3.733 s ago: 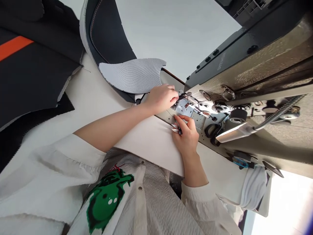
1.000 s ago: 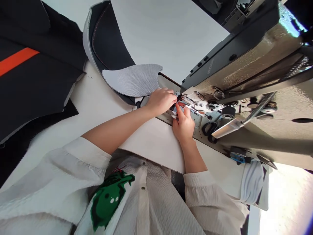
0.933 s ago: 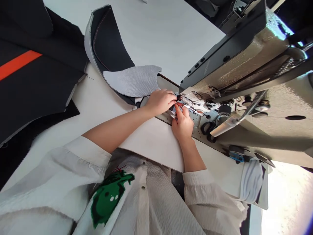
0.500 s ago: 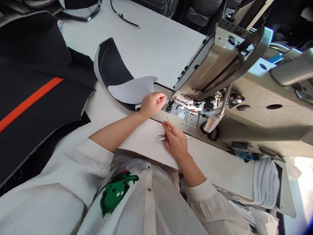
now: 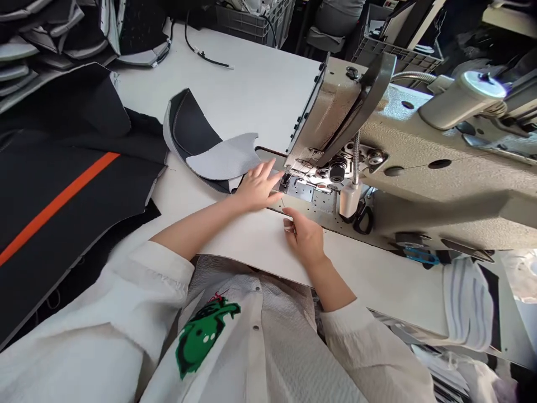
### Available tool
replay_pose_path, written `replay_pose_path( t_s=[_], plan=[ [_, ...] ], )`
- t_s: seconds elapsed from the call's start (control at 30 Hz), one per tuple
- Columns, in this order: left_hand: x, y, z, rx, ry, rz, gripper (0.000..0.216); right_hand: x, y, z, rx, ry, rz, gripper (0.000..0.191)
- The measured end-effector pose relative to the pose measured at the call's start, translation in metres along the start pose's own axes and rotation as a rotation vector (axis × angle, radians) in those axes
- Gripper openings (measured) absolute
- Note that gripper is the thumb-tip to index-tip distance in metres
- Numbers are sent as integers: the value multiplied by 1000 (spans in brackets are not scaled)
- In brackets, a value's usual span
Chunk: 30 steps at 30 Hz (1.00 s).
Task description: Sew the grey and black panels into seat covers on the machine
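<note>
My left hand (image 5: 255, 187) lies flat with fingers stretched out on the machine bed, just left of the presser foot (image 5: 289, 182) of the beige sewing machine (image 5: 398, 162). Its fingertips reach the edge of a curved black and grey fabric piece (image 5: 222, 159). Curled on the white table (image 5: 251, 246) in front of the needle plate, my right hand (image 5: 304, 235) grips a small metal tool (image 5: 287, 224); only the pale tip shows. A thin thread runs from the needle area towards my right hand.
A large black fabric with an orange stripe (image 5: 62, 190) covers the left side. Black scissors (image 5: 363, 215) lie under the machine arm. A folded white cloth (image 5: 461, 302) sits at the right. Stacked pieces, a black cable (image 5: 205, 53) and a crate (image 5: 251, 17) are at the back.
Both hands have drawn back from the presser foot. My left hand went from pinching to flat; my right hand moved down onto the table with the tool. The camera tilted up.
</note>
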<state>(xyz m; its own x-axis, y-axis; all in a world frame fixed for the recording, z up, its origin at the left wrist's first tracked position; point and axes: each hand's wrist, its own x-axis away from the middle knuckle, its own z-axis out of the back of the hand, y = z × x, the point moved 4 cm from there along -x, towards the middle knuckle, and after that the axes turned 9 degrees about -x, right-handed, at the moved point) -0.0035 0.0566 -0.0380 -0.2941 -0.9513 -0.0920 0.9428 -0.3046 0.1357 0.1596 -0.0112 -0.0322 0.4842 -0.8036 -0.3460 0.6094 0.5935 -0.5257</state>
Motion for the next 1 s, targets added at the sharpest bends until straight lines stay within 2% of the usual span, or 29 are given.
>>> replay_pose_path(
  t_s=[0.1, 0.23, 0.3, 0.4, 0.6, 0.77, 0.9, 1.0],
  plan=[
    [3, -1, -3, -23, -42, -22, 60, -2, 0, 3, 88, 30, -109, 40],
    [37, 6, -1, -101, -6, 11, 62, -3, 4, 8, 267, 77, -240, 40],
    [55, 12, 0, -137, 3, 15, 63, -5, 6, 6, 339, 71, -240, 38],
    [68, 18, 4, -165, 2, 6, 64, -12, 6, 1, 428, 37, -152, 37],
    [65, 23, 8, -183, -43, -39, 65, -28, 3, -7, 581, -71, -76, 36],
    [65, 26, 8, -215, -40, -58, 63, -39, -2, -16, 600, -147, -47, 33],
    [64, 27, 8, -216, -63, -73, 62, -42, 3, -17, 531, -137, -92, 33],
    [64, 25, 5, -188, -66, -76, 63, -30, 13, -5, 455, -90, -152, 34]
  ],
)
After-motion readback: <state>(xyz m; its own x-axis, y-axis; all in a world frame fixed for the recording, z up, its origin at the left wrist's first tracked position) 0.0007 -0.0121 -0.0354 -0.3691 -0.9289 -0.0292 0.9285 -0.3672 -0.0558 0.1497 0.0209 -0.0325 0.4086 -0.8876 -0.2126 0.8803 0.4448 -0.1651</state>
